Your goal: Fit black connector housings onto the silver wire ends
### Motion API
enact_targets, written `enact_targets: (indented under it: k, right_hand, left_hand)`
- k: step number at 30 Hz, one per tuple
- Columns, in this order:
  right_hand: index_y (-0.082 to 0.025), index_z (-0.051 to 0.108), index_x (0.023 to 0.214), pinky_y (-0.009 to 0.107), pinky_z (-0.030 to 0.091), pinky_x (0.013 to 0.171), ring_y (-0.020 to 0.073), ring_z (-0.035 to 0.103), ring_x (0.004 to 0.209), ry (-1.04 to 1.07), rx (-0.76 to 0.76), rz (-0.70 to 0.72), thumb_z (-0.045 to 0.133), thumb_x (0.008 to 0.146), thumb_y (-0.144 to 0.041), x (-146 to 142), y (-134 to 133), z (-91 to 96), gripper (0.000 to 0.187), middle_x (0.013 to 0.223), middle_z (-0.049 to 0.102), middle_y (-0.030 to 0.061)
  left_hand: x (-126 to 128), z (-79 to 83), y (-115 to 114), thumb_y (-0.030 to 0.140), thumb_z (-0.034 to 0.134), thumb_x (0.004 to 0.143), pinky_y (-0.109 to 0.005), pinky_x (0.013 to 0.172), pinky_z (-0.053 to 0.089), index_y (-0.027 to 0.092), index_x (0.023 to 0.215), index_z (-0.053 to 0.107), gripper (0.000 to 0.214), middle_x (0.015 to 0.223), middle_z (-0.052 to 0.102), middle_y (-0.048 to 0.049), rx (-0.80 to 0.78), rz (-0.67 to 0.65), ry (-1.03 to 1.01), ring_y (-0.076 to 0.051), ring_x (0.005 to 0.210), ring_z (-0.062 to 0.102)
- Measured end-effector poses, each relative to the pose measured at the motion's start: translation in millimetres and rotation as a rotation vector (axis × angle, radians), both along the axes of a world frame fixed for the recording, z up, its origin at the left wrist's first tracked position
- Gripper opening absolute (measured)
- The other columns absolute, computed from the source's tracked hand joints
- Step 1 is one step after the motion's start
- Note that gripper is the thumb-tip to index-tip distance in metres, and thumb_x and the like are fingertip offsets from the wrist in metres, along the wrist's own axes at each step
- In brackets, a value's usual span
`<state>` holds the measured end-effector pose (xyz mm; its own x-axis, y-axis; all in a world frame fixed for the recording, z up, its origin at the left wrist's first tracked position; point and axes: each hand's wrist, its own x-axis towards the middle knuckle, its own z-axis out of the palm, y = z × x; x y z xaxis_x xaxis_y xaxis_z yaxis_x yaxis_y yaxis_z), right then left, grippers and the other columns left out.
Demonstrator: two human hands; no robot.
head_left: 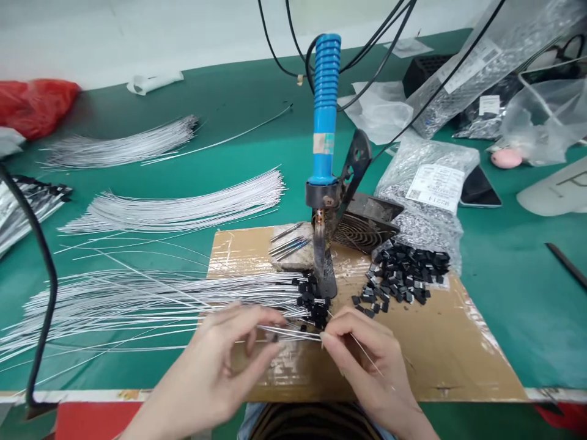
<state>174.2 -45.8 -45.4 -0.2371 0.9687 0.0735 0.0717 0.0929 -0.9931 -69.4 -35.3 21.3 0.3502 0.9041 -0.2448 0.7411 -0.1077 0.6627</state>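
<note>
My right hand (367, 354) pinches the ends of a few thin white wires (302, 334) between thumb and forefinger, low over the cardboard. A fine silvery strand (367, 353) slants across that hand. My left hand (229, 354) is just left of it, thumb and forefinger apart, with the same wires running past its fingertips. Right behind the hands is a heap of black connectors (314, 302) on the ends of a spread of white wires (160, 293). A soldering iron with a blue handle (324, 110) stands upright, tip down, beside that heap.
Loose black connector pieces (403, 272) lie on the cardboard sheet (458, 348) at right, near a bag of parts (426, 183). A round-grilled fan (367, 226) sits behind the iron. Wire bundles (192, 201) lie at left. A black cable (46, 275) arches at the left edge.
</note>
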Motion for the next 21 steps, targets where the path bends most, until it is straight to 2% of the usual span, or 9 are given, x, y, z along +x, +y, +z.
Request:
enact_targets:
  k: [3,5,7,10,13,16,18,19,21]
  right_hand:
    - [-0.021,0.064,0.084,0.028,0.040,0.061,0.0153,0.055,0.068,-0.032,0.040,-0.005,0.061,0.103,-0.019,1.0,-2.6,-1.9,0.020,0.077,0.058,0.0000]
    - [-0.022,0.064,0.086,0.027,0.041,0.063,0.0148,0.055,0.069,-0.050,0.075,-0.006,0.061,0.103,-0.017,1.3,-3.8,-2.0,0.018,0.078,0.058,-0.0007]
    - [-0.022,0.063,0.087,0.027,0.042,0.064,0.0144,0.054,0.070,-0.055,0.094,-0.008,0.060,0.103,-0.016,1.1,-4.2,-1.3,0.018,0.078,0.057,-0.0011]
    - [-0.021,0.066,0.087,0.028,0.042,0.066,0.0149,0.055,0.072,-0.042,0.075,-0.022,0.061,0.104,-0.018,0.2,-4.2,-1.5,0.017,0.080,0.059,-0.0002]
    - [-0.022,0.073,0.091,0.030,0.042,0.065,0.0159,0.055,0.071,0.000,0.000,-0.161,0.060,0.107,-0.024,1.0,-3.3,-5.6,0.021,0.077,0.058,-0.0001]
    - [-0.023,0.080,0.103,0.031,0.042,0.063,0.0164,0.052,0.067,0.149,-0.070,-0.342,0.046,0.113,-0.038,5.7,-1.8,-11.6,0.039,0.075,0.052,0.0000]
    - [-0.024,0.077,0.113,0.029,0.041,0.057,0.0153,0.049,0.062,0.296,-0.127,-0.421,0.036,0.114,-0.045,9.0,-2.0,-14.3,0.047,0.075,0.047,-0.0016]
    - [-0.025,0.075,0.110,0.028,0.039,0.055,0.0144,0.046,0.059,0.347,-0.158,-0.457,0.034,0.114,-0.046,9.8,-2.7,-14.7,0.046,0.073,0.045,-0.0029]
    - [-0.024,0.066,0.089,0.027,0.034,0.053,0.0135,0.041,0.056,0.341,-0.209,-0.502,0.037,0.115,-0.046,9.0,-4.9,-13.5,0.044,0.068,0.041,-0.0046]
  left_hand:
    - [21.4,-4.2,-6.3,0.028,0.062,0.104,-0.033,0.082,0.051,0.031,0.128,0.066,0.025,0.101,0.075,-0.0020,0.086,-0.016,-0.042,-0.021,0.089,0.068]
    - [33.8,-7.8,-7.0,0.023,0.055,0.106,-0.033,0.083,0.049,0.031,0.122,0.065,0.020,0.100,0.074,-0.0012,0.075,-0.033,-0.094,-0.020,0.089,0.067]
    - [42.0,-11.5,-5.4,0.024,0.050,0.108,-0.032,0.078,0.047,0.028,0.110,0.065,0.016,0.090,0.070,-0.0006,0.005,-0.029,-0.132,-0.020,0.082,0.064]
    - [47.2,-17.4,-1.4,0.034,0.050,0.109,-0.031,0.065,0.041,0.026,0.097,0.066,0.021,0.076,0.060,0.0013,-0.116,0.046,-0.183,-0.018,0.067,0.053]
    - [47.4,-24.3,1.9,0.040,0.054,0.107,-0.029,0.057,0.034,0.024,0.088,0.066,0.027,0.069,0.050,0.0033,-0.208,0.176,-0.283,-0.016,0.061,0.042]
    - [45.4,-31.8,3.6,0.043,0.058,0.104,-0.028,0.055,0.030,0.023,0.086,0.066,0.029,0.068,0.049,0.0033,-0.274,0.296,-0.404,-0.015,0.061,0.039]
    - [44.0,-35.3,4.3,0.047,0.061,0.102,-0.027,0.055,0.030,0.022,0.086,0.066,0.030,0.067,0.050,0.0028,-0.300,0.341,-0.452,-0.015,0.060,0.040]
    - [43.6,-36.0,4.5,0.047,0.063,0.101,-0.028,0.056,0.031,0.022,0.086,0.067,0.030,0.067,0.051,0.0024,-0.307,0.359,-0.459,-0.015,0.061,0.041]
    - [44.1,-35.1,5.1,0.047,0.066,0.099,-0.028,0.057,0.032,0.022,0.084,0.068,0.030,0.067,0.053,0.0016,-0.309,0.397,-0.464,-0.015,0.061,0.044]
